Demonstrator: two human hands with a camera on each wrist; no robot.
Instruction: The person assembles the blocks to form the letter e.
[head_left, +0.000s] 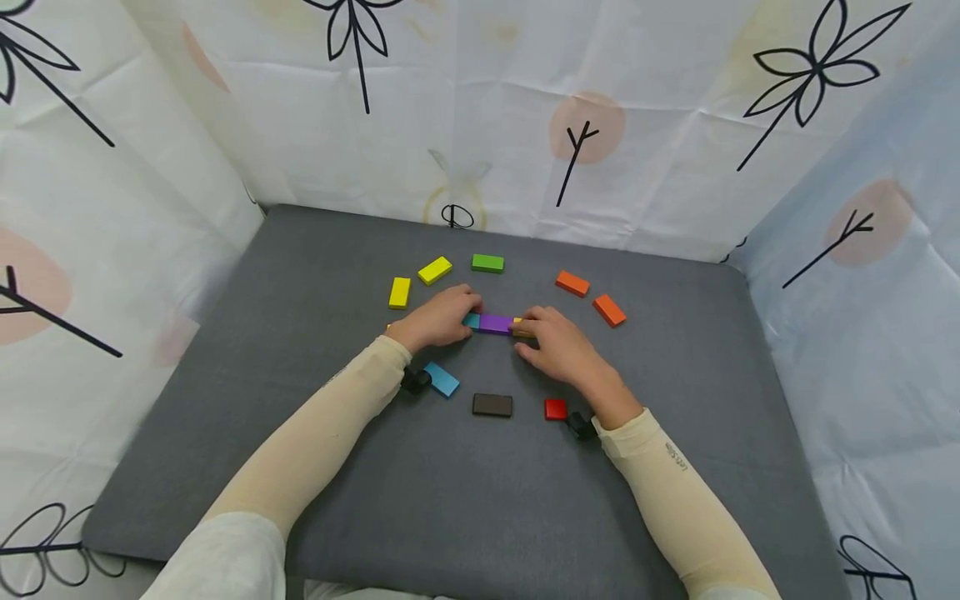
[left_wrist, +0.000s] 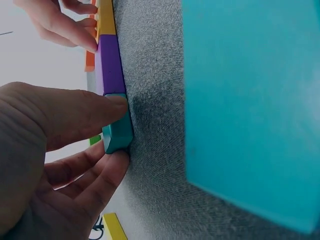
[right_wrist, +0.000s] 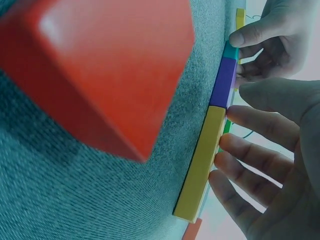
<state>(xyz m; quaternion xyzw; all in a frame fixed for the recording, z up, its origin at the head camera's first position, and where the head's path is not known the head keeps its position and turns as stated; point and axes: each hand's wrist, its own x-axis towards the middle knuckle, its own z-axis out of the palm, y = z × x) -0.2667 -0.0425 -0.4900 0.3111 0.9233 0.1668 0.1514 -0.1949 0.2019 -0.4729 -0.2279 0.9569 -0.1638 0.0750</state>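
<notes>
Three blocks lie end to end in a row at the middle of the table: a teal block point(left_wrist: 118, 131), a purple block point(head_left: 496, 324) and an amber-yellow block point(right_wrist: 199, 167). My left hand point(head_left: 441, 318) pinches the teal block, thumb on its near face and fingers around its outer end and far side. Along the far side of the amber block, my right hand point(head_left: 561, 346) touches with loosely extended fingers point(right_wrist: 260, 152). Its thumb stays apart from the block in the right wrist view. Teal meets purple, and purple meets amber, with no visible gap.
On the grey table point(head_left: 420, 500), two yellow blocks point(head_left: 435, 270), a green block point(head_left: 487, 263) and two orange blocks point(head_left: 572, 283) arc behind the row. Nearer lie a light blue block point(head_left: 442, 380), a dark brown block point(head_left: 492, 405) and a red block point(head_left: 555, 409) beside the right wrist.
</notes>
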